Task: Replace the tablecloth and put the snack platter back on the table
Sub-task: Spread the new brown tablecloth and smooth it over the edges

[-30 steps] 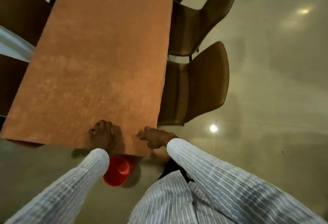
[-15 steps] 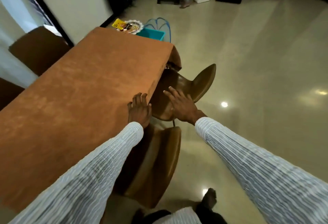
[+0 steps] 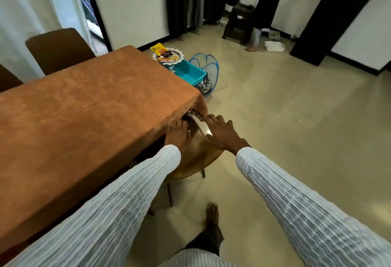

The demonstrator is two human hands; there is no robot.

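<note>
An orange-brown tablecloth [image 3: 84, 118] covers the long table. Near its far right corner a patterned cloth [image 3: 193, 112] peeks out from under the hanging edge. My left hand [image 3: 178, 136] lies with straight fingers against that hanging edge, just below the tabletop. Beside it, my right hand [image 3: 222, 133] reaches over the chair back with fingers spread, fingertips close to the cloth corner. The snack platter [image 3: 168, 55], a white scalloped plate with snack packets, sits beyond the table's far end, beside a teal bin.
A brown chair [image 3: 196, 156] is tucked under the table below my hands. Another chair [image 3: 59, 49] stands on the far side. A teal bin [image 3: 189, 72] and a blue mesh hamper [image 3: 206, 72] sit on the floor past the table. My foot [image 3: 212, 214] is on the tiled floor.
I have walked along the table's right side toward its far corner. Both hands slid along the hanging cloth edge and now sit near that corner.
</note>
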